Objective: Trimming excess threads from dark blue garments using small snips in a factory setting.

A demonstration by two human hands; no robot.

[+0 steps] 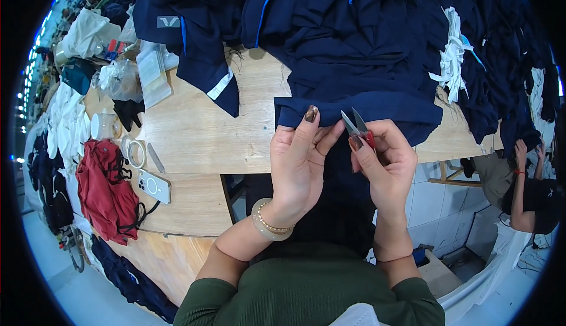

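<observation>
Pinching the folded hem of a navy garment [359, 105] w/ our left hand [300, 161], thumb & fingers pressed on the cloth at the desk's [194, 131] front edge. Our right hand [386, 166] grips red-handled thread snips [358, 126], blades apart, just beside the hem; phone [154, 185] & red cloth [106, 187] lie near the left edge.

Matt navy cloth garment [359, 110], soft and creased, pinched at its hem by the left hand [300, 161]; thread snips [358, 126] in the right hand [383, 164] show bright bare-metal blades and a glossy red plastic grip. Pale wooden table [194, 131], smooth with visible grain. At nine o'clock, a matt red cloth bag [106, 187] and a glossy phone [154, 186] (back face up). Smooth, polished bangle [265, 223] on the left wrist.
</observation>
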